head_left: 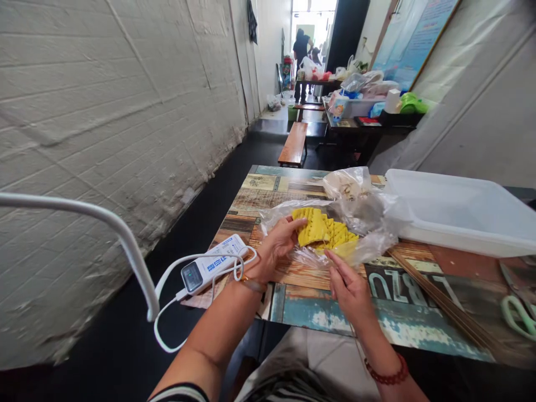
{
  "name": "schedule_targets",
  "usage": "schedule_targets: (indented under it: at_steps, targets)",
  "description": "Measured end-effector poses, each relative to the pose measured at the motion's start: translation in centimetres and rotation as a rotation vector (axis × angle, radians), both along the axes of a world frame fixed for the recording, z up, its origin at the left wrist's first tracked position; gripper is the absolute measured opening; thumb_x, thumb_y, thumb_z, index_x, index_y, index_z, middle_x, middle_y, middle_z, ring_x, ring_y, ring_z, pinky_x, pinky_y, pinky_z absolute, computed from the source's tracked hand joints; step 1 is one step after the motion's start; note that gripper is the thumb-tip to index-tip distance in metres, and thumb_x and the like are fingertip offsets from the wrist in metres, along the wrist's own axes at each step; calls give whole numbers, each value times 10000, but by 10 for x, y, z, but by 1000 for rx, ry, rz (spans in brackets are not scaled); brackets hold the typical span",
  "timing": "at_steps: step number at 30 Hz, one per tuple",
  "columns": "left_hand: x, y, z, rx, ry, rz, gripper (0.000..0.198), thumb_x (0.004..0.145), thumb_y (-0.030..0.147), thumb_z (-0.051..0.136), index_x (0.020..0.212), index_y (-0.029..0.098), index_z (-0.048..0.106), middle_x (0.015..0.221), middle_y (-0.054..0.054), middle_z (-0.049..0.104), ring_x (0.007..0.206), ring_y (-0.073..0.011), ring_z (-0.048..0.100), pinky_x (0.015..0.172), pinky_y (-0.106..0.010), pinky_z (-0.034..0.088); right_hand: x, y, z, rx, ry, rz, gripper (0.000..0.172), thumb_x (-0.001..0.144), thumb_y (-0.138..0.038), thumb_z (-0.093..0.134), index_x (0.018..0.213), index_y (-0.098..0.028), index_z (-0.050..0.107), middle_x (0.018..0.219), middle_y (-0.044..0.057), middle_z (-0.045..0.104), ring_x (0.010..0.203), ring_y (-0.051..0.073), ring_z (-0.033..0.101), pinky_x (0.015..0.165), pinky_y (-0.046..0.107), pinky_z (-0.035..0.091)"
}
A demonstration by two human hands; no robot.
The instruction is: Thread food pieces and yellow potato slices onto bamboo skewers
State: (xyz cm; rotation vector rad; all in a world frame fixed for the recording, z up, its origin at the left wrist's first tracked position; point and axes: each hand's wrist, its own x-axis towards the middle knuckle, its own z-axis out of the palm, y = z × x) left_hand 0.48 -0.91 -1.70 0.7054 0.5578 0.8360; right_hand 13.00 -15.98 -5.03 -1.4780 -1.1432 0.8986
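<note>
My left hand is closed on a ridged yellow slice, pinching its left edge. The slice belongs to a pile of similar yellow pieces lying on a clear plastic bag on the patterned table. My right hand rests just below the pile; its fingers are stretched out toward the edge of the bag and hold nothing.
A white power bank with a white cable lies at the table's left edge. A white plastic tub stands at the right. Thin sticks and green-handled scissors lie nearby. A bench, cluttered tables and a person are far down the passage.
</note>
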Motion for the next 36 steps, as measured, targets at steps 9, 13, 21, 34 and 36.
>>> schedule_targets:
  at_steps: [9, 13, 21, 34, 36]
  targets:
    - [-3, 0, -2, -38, 29, -79, 268, 699, 61, 662, 966, 84, 657, 910, -111, 719, 842, -207, 681, 848, -319, 518, 3, 1, -5, 47, -35, 43, 503, 903, -366, 437, 1342, -128, 501, 508, -44, 492, 430, 127, 482, 461, 249, 444]
    - [-2, 1, -6, -49, -4, -83, 279, 702, 80, 668, 980, 95, 656, 885, -106, 723, 853, -221, 683, 835, -325, 520, 5, 2, -9, 114, -106, -2, 439, 880, -335, 470, 1262, -156, 589, 578, -2, 599, 506, 140, 553, 510, 252, 478]
    - [0, -1, -8, -25, -27, -17, 281, 697, 116, 686, 976, 112, 654, 880, -86, 726, 818, -195, 684, 810, -301, 526, 3, 3, -8, 145, -185, -36, 376, 845, -290, 487, 1150, -156, 662, 663, 25, 649, 565, 148, 573, 552, 262, 486]
    - [0, -6, 2, 74, 34, -61, 447, 555, 112, 789, 976, 104, 642, 910, -108, 709, 874, -237, 672, 802, -324, 525, 3, 0, -8, 79, -88, 82, 439, 908, -312, 429, 1291, -133, 547, 541, -30, 530, 453, 119, 488, 476, 248, 425]
    - [0, -6, 1, 79, 28, -72, 445, 554, 129, 794, 972, 101, 646, 909, -108, 709, 879, -241, 670, 802, -328, 523, 3, -1, -7, 68, -84, 84, 438, 911, -336, 436, 1282, -138, 558, 555, -22, 548, 449, 118, 490, 467, 247, 424]
